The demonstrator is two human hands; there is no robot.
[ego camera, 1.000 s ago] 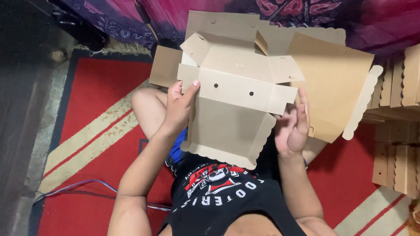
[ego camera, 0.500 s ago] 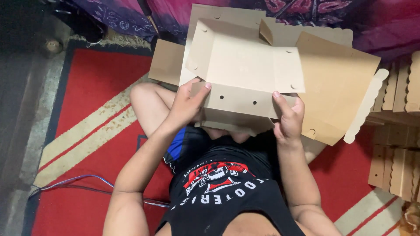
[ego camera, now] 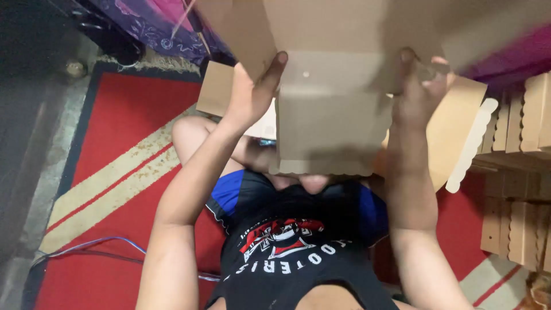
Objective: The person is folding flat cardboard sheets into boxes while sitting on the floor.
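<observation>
Red rug underlies hands gripping cardboard box; stacked cardboard nearby.

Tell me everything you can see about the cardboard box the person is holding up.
The cardboard box is plain brown, die-cut and only partly folded, raised close to the camera so its top runs out of view. A front panel hangs down, ending in a scalloped edge. One small round hole shows near the left hand, which grips its left side; the right hand grips the right. It looks blurred.
</observation>
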